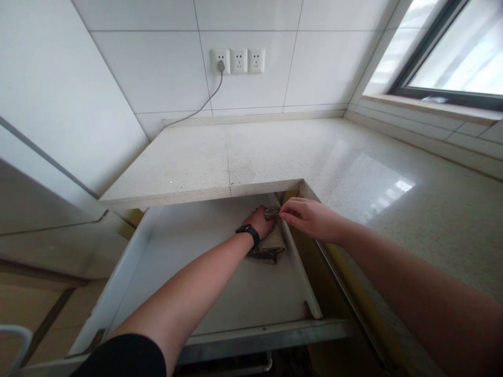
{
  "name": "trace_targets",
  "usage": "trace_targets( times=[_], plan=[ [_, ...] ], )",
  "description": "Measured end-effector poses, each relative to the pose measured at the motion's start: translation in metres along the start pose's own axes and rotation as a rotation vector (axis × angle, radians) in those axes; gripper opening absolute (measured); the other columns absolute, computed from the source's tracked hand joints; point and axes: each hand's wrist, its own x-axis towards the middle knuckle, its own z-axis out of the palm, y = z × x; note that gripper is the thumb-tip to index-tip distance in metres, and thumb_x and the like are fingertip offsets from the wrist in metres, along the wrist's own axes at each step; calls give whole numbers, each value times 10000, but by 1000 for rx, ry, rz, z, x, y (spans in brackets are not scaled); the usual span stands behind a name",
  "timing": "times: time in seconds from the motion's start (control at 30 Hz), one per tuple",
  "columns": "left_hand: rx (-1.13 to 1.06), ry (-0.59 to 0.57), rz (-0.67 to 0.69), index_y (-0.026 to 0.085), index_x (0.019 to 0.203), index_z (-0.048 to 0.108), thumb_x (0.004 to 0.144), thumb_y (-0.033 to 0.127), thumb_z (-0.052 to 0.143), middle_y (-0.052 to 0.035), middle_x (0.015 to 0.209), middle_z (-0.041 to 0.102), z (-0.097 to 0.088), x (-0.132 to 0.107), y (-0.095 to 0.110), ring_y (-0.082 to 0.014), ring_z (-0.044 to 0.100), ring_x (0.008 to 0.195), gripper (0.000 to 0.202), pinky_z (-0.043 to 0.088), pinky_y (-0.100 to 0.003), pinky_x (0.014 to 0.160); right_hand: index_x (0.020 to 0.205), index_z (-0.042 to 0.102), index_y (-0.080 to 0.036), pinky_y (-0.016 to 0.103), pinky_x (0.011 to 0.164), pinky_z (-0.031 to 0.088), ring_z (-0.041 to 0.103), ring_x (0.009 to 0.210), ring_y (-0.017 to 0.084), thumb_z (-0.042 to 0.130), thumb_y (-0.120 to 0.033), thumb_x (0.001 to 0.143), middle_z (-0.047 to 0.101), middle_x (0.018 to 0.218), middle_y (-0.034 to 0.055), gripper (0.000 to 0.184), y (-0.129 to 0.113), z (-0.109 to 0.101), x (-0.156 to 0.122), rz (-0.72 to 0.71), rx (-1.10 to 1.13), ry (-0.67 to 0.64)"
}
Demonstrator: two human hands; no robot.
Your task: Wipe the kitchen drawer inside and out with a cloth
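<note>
An open white drawer [220, 293] sits pulled out below the countertop. A brownish folded cloth [271, 246] lies in its far right corner against the right wall. My left hand [260, 221], with a black band on the wrist, is closed on the cloth's top end. My right hand [308, 215] reaches over the drawer's right wall, its fingers pinched on the same end of the cloth.
A pale speckled countertop [275, 152] runs along the tiled wall and round to the right under a window [459, 52]. Three wall sockets [238, 61] sit above it, one with a grey cable plugged in. A cabinet side stands at the left.
</note>
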Motion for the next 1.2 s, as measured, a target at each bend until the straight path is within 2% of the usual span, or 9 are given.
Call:
trace_targets(
  times=[0.17, 0.33, 0.53, 0.63, 0.7, 0.8, 0.9, 1.03, 1.2],
  plan=[
    [21, -10, 44, 207, 1178, 558, 892, 656, 459, -122, 1061, 708, 6, -20, 3, -273, 675, 932, 541, 490, -329, 702, 960, 677, -207, 328, 811, 459, 620, 890, 214, 497, -368, 965, 676, 947, 73, 241, 0, 2, 2, -12, 3, -20],
    [48, -70, 145, 237, 1142, 548, 881, 569, 514, -85, 1051, 705, 6, -64, 12, -267, 676, 945, 423, 491, -331, 714, 971, 680, -201, 327, 832, 457, 616, 917, 215, 495, -364, 968, 676, 955, 79, 247, 1, 3, 2, -32, -30, -13],
    [97, -368, 256, 289, 1131, 575, 783, 650, 593, -52, 1078, 700, 1, -127, 20, -291, 669, 960, 502, 511, -371, 726, 975, 685, -199, 339, 835, 466, 618, 909, 214, 506, -353, 961, 681, 970, 82, 236, 3, 3, 1, -43, -24, -20],
    [125, -517, 385, 326, 1203, 594, 746, 698, 607, -58, 1109, 691, -3, -143, 26, -310, 667, 987, 588, 529, -403, 778, 974, 684, -205, 344, 836, 466, 616, 921, 217, 502, -347, 961, 680, 968, 78, 232, 4, 0, 0, -57, -41, -7],
    [139, -547, 463, 343, 1251, 591, 748, 697, 609, -61, 1125, 676, -7, -147, 31, -309, 664, 998, 615, 530, -410, 812, 966, 683, -211, 341, 828, 464, 611, 923, 217, 503, -344, 958, 678, 964, 75, 224, 4, -4, -1, -52, -47, 49],
    [144, -497, 527, 391, 1285, 580, 772, 632, 635, -31, 1118, 653, -15, -146, 43, -275, 660, 976, 570, 525, -367, 784, 962, 677, -209, 330, 795, 460, 601, 887, 207, 491, -351, 962, 667, 945, 73, 234, 5, -12, -3, -17, -24, 202],
    [204, -355, 577, 426, 1306, 556, 803, 596, 640, -9, 1073, 636, -25, -137, 57, -247, 652, 915, 538, 494, -326, 685, 961, 674, -203, 321, 765, 453, 591, 851, 199, 473, -351, 967, 655, 917, 71, 249, 4, -16, -5, 12, 14, 303],
    [375, -127, 660, 415, 1354, 509, 865, 508, 619, -22, 1098, 597, -39, -108, 73, -236, 615, 916, 509, 457, -321, 643, 961, 670, -199, 329, 777, 449, 590, 876, 208, 477, -334, 959, 660, 921, 74, 235, 5, -14, -5, -6, 3, 305],
    [687, 33, 725, 402, 1322, 538, 1007, 307, 373, -69, 1081, 569, -41, -64, 74, -251, 579, 868, 368, 428, -350, 612, 950, 656, -205, 330, 795, 450, 596, 900, 207, 494, -299, 942, 670, 943, 69, 188, 6, -11, -4, 7, -13, 289]
  ],
)
